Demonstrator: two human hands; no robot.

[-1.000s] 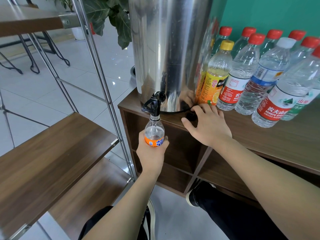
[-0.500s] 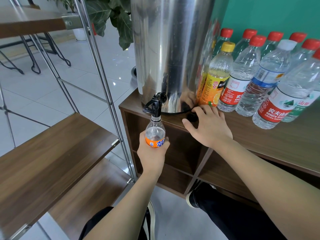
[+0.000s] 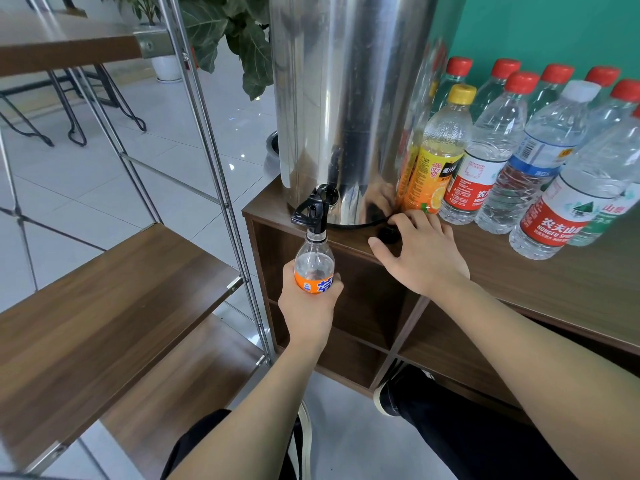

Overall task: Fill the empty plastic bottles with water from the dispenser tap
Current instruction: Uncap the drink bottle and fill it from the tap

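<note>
One hand (image 3: 309,308) grips small bottle (image 3: 314,263) under black tap (image 3: 313,212).

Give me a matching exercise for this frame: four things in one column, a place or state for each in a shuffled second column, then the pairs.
Things
1. orange-label bottle
2. black cap
3. right hand
4. yellow-capped bottle

Places or states
A. lies on the cabinet top by the fingers
B. held with its mouth under the tap
C. stands beside the steel dispenser
D. rests flat on the cabinet top

Pairs: 1-B, 2-A, 3-D, 4-C
</note>
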